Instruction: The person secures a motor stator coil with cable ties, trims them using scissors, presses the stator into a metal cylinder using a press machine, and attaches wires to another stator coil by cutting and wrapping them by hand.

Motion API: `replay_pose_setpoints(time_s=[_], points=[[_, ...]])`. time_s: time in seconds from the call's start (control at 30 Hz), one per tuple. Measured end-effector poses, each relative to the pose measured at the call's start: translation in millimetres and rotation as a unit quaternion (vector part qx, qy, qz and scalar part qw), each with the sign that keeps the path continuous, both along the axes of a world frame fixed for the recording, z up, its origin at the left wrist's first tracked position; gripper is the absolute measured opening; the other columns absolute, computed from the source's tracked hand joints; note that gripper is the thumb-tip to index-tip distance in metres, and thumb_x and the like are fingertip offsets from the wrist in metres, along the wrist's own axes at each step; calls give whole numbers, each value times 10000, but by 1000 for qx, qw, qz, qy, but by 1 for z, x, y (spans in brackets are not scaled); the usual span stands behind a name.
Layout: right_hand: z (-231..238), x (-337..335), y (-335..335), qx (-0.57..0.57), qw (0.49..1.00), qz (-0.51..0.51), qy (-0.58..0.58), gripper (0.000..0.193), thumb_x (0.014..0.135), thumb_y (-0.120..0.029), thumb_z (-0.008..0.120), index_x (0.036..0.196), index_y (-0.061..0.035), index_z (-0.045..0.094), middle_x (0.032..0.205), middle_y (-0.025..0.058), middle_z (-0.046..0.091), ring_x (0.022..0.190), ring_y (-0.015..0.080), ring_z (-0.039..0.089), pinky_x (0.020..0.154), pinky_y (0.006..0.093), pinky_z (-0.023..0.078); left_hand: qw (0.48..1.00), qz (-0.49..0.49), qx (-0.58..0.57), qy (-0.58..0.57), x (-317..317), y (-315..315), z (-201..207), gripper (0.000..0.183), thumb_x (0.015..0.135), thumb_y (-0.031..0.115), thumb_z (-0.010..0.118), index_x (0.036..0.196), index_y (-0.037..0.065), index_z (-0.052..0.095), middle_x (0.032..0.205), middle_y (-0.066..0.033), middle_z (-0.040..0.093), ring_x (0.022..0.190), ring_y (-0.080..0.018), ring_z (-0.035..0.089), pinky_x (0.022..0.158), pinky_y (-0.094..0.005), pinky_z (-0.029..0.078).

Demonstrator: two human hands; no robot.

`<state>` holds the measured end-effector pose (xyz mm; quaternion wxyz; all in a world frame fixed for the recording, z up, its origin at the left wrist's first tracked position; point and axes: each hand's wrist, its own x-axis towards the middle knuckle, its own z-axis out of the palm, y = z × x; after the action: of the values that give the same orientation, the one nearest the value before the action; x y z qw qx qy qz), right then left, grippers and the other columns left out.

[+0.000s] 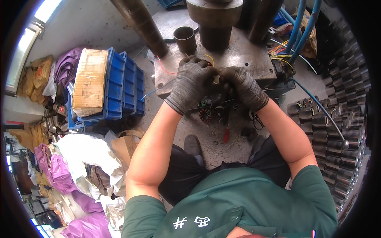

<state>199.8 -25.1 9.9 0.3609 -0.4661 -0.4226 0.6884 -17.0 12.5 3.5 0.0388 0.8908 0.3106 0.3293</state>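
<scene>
Showing only partly: small tan piece [216,79], shape unclear, between left hand [193,81] in grey striped knit glove and right hand [245,86] in matching glove, at front edge of thick grey metal plate [238,51]. Fingers of both curl inward, bent; cannot tell what they pinch. Thin red wire [166,71] and yellow wire [211,58] reach left glove, ends hidden. Open grey metal cylinder [185,43] stands on plate, inside dark. Stacked blue plastic crates [114,91] bear brown cardboard box [91,79]; contents of both out of sight.

metal bed [248,51]: hollow metal cylinder [185,41] | floor [214,155]: red object [226,135], thin scraps [234,143], blue crates [114,89]
</scene>
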Motion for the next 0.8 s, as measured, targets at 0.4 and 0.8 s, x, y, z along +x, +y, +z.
replay_pose_setpoints(time_s=[0.4, 0.8], points=[[-25, -11, -4, 30, 998, -21, 47, 218, 973, -219, 706, 1072, -25, 720, 803, -6, 660, 691, 85, 615, 616, 250, 529, 978, -12, -177, -106, 2, -2, -9, 216, 778, 47, 834, 976, 48, 746, 1031, -139, 686, 1030, -332, 654, 900, -422, 556], [1, -5, -16, 27, 993, -2, 117, 143, 987, -202, 684, 959, -64, 710, 736, -25, 601, 600, 67, 562, 540, 225, 467, 983, 3, -173, -62, 0, 2, -13, 246, 763, 67, 835, 991, 46, 744, 1074, -156, 679, 1076, -348, 638, 921, -420, 558]])
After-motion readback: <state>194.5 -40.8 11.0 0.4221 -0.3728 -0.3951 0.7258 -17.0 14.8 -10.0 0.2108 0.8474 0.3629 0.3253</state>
